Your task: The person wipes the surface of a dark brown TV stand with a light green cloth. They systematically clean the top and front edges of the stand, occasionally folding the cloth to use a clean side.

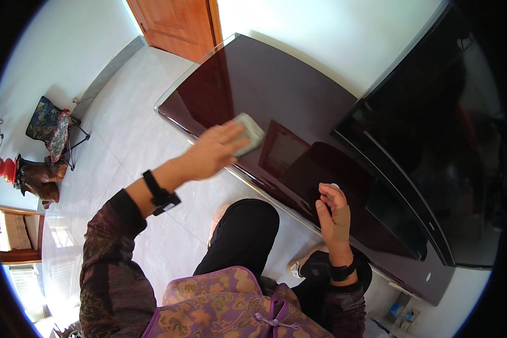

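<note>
My left hand (213, 150) presses a folded pale grey-green cloth (251, 134) on the glossy dark-red top of a low TV cabinet (279, 80). Motion blurs the fingers and the cloth a little. To the right, my right hand (334, 213) is over the cabinet's front edge, fingers loosely curled and thumb apart, with a tan patch at the wrist. A small white spot shows just behind its fingertips; I cannot tell what it is. No held object shows in that hand. The large black television (431, 126) stands on the cabinet, its base (395, 215) beyond my right hand.
A clear glass edge (194, 69) borders the cabinet's left end. A wooden door (177, 25) is behind it. Across the tiled floor (122, 139) are a folding chair (46, 118) and a carved wooden stump (38, 179). A wall socket (410, 319) is at lower right.
</note>
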Motion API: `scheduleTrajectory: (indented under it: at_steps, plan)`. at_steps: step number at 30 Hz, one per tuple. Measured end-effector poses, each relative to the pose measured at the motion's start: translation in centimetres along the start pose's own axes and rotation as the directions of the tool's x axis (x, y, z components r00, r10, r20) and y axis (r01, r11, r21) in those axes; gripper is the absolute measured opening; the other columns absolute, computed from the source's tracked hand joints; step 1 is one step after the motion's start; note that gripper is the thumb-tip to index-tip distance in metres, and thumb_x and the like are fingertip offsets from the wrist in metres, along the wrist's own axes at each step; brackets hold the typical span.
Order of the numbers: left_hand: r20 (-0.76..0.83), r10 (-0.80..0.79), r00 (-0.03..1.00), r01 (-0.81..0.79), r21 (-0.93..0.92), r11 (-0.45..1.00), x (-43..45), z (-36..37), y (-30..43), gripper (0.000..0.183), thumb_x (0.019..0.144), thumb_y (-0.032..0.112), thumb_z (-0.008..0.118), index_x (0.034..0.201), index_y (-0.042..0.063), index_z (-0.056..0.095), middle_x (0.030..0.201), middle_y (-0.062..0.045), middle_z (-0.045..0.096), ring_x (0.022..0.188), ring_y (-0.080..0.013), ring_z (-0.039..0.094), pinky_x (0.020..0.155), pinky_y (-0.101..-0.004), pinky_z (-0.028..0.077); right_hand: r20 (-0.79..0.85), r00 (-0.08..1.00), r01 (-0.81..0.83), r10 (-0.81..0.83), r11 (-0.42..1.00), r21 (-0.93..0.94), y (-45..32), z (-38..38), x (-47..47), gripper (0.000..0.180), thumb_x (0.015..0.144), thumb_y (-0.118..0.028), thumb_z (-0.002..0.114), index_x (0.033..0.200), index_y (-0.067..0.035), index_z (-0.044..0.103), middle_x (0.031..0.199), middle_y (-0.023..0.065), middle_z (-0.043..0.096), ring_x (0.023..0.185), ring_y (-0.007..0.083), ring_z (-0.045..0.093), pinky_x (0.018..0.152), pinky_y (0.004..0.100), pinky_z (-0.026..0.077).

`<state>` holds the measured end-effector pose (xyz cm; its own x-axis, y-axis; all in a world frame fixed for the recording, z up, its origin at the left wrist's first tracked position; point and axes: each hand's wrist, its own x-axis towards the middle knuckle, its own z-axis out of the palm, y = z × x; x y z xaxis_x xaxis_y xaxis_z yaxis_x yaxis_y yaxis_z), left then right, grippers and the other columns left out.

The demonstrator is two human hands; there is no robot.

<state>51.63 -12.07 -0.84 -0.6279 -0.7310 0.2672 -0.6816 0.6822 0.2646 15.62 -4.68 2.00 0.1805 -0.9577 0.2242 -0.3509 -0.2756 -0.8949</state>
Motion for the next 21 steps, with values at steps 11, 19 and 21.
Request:
scheduleTrajectory:
  at_steps: [11, 19, 21]
  plan:
    - [-0.006, -0.54, 0.842, 0.528, 0.214, 0.822, 2.7, -2.8, -21.9, 0.055, 0.097, 0.032, 0.053, 0.146, 0.008, 0.045, 0.154, -0.028, 0.033, 0.143, -0.0443, 0.03, 0.119, -0.0458, 0.026, 0.207, 0.971, 0.209, -0.121, 0.849, -0.485, 0.9, 1.2, 0.7, 0.052, 0.084, -0.023, 0.072, 0.13, -0.003, 0.06, 0.146, 0.0223, 0.047, 0.135, 0.0441, 0.043, 0.114, 0.0549, 0.03]
    - [0.119, -0.406, 0.906, 0.373, 0.228, 0.899, 16.5, 1.1, -18.8, 0.058, 0.098, 0.036, 0.053, 0.148, 0.007, 0.044, 0.157, -0.028, 0.03, 0.148, -0.0405, 0.024, 0.121, -0.0428, 0.02, 0.277, 0.96, 0.206, -0.048, 0.788, -0.579, 0.6, 1.4, 1.0, 0.056, 0.085, -0.035, 0.072, 0.13, -0.005, 0.06, 0.144, 0.0198, 0.049, 0.135, 0.0423, 0.043, 0.114, 0.0562, 0.028]
    - [0.15, -0.397, 0.905, 0.359, 0.23, 0.905, 18.7, 1.1, -18.6, 0.056, 0.1, 0.035, 0.05, 0.15, 0.011, 0.044, 0.158, -0.026, 0.029, 0.149, -0.0401, 0.023, 0.122, -0.0421, 0.02, 0.285, 0.958, 0.19, -0.017, 0.784, -0.591, 0.4, 1.4, 1.1, 0.056, 0.084, -0.035, 0.073, 0.13, -0.005, 0.061, 0.144, 0.0196, 0.049, 0.135, 0.0421, 0.043, 0.114, 0.0561, 0.028]
